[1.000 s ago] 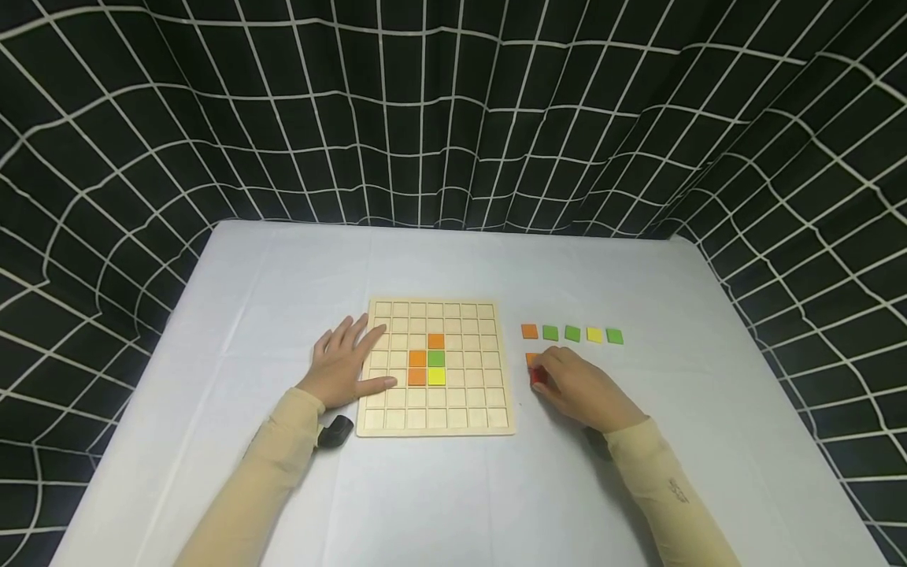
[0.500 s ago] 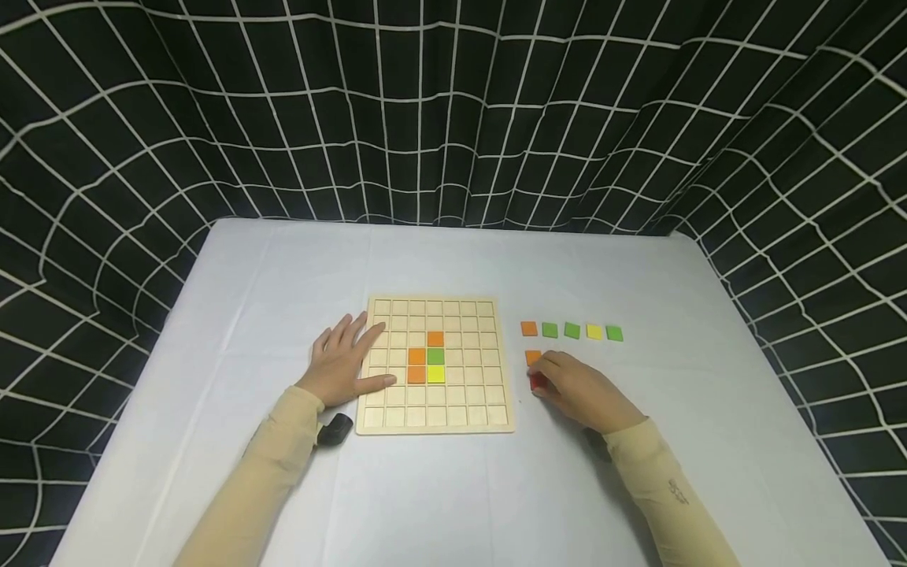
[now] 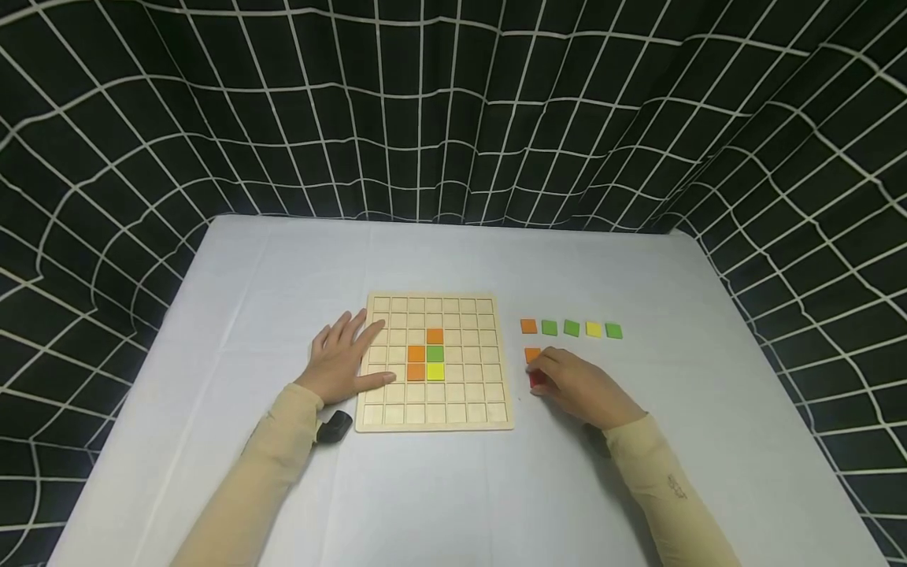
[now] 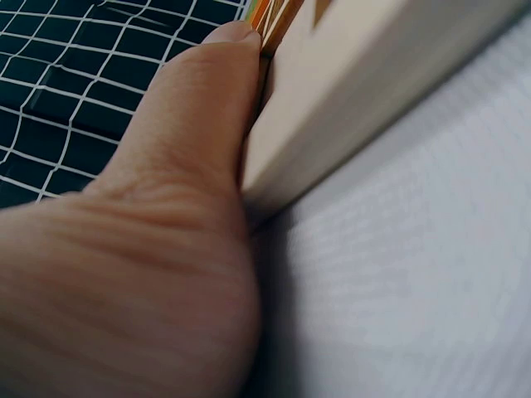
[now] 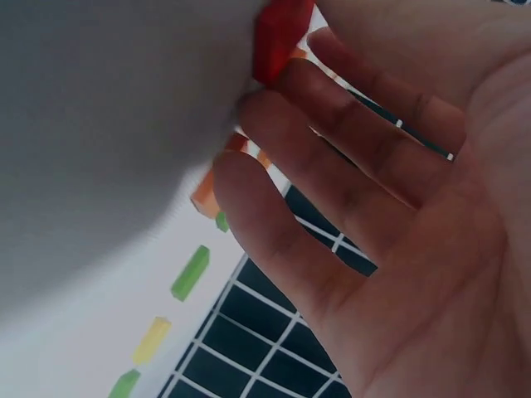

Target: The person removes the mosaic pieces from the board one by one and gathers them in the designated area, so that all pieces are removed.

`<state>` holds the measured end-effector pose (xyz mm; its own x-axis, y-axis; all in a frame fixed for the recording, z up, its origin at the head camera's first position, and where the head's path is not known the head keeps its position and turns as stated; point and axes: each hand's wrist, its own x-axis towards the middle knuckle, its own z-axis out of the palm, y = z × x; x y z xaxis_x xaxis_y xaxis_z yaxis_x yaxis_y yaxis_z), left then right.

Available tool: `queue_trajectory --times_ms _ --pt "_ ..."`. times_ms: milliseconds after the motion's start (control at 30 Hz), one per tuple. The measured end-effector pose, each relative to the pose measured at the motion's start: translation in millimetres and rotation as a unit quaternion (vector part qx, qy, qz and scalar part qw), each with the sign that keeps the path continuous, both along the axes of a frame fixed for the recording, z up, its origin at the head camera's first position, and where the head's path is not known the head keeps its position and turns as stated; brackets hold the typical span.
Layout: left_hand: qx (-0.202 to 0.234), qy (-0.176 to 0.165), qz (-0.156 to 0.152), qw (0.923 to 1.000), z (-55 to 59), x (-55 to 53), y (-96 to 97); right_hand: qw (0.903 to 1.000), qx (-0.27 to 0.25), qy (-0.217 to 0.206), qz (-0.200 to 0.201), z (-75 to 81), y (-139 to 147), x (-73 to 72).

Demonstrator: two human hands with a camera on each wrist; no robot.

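Right hand (image 3: 585,388) is pinching a red tile (image 3: 536,381) right of the wooden board (image 3: 468,393), kinda hiding part of it. Left hand (image 3: 338,364) is lying spread on the board's left edge, though its wrist view is cropping out plenty.

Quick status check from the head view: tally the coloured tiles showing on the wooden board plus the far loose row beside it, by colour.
Orange tiles: 4 (3 on the board, 1 off it)
Green tiles: 4 (1 on the board, 3 off it)
Yellow tiles: 2 (1 on the board, 1 off it)
Total: 10
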<state>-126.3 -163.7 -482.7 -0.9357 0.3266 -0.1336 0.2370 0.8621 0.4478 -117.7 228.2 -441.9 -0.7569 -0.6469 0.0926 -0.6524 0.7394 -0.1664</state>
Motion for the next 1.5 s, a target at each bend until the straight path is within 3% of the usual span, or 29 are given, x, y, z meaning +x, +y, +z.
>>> queue_trajectory --times_ms 400,800,967,1500 --pt "0.005 0.004 0.002 1.0 -2.7 -2.9 -3.5 0.9999 -0.005 -0.005 -0.012 21.1 -13.6 -15.9" --pt "0.001 0.006 0.001 1.0 -2.5 -4.7 -3.8 0.9993 0.02 -0.008 0.03 36.5 -61.1 -44.6" --pt "0.015 0.012 0.003 0.9998 -1.9 -2.8 -1.8 0.9988 0.007 -0.012 0.047 35.5 -76.3 -51.7" --pt "0.012 0.019 -0.003 0.9997 -10.1 -0.7 -3.0 0.9962 0.032 -0.052 0.063 21.5 -114.1 -61.1"
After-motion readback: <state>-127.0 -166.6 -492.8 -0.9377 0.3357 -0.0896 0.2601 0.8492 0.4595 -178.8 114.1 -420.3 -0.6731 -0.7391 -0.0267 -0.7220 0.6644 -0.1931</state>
